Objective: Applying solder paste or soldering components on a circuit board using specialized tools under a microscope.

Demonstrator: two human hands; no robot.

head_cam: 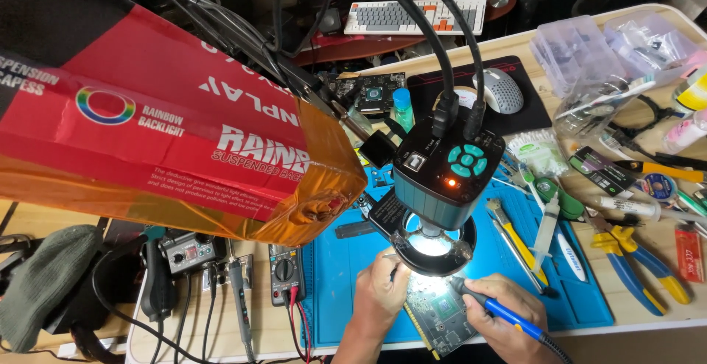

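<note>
Two hands, left hand (381, 284) and right hand (499, 312), work one circuit board (440, 314).

A wooden table (456, 58) carries a blue mat (346, 261) and pliers (633, 264).

Head camera looks steeply down, fairly near, over the blue mat (353, 261).

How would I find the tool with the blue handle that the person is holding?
Start at the blue work mat and find the teal microscope camera with its glowing ring light. Just below the light lies a green circuit board. The right hand holds the soldering iron over it: blue grip, black cord, unlike the yellow-handled pliers lying loose.
</note>
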